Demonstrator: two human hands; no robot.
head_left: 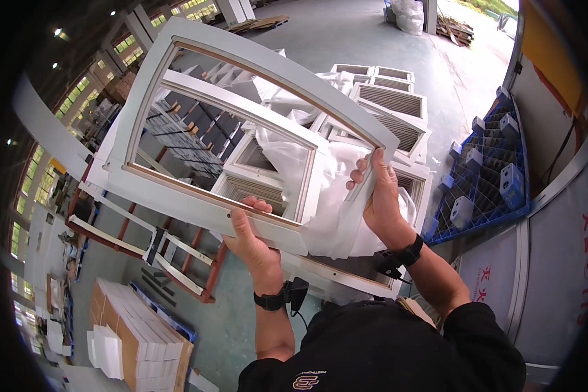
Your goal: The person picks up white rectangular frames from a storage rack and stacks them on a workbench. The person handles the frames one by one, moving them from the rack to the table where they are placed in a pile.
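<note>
Both of my hands grip a large white rectangular frame (189, 206) with a brown inner edge, tilted in front of me. My left hand (251, 245) is closed on its near rail, thumb on the close face and fingertips showing through the opening. At its right end, my right hand (380, 199) is wrapped around the short side. Through the opening appears another white frame (242, 108). A translucent white wrapping sheet (343, 225) hangs by the right end, below my right hand. Black straps with small devices sit on both wrists.
White louvred frames (392, 101) lie in stacks beyond, some under wrapping. A red-brown and white rack (212, 277) stands at left, above a cardboard-sided stack of white panels (144, 340). To the right is a blue pallet (487, 212) with grey blocks beside a wall.
</note>
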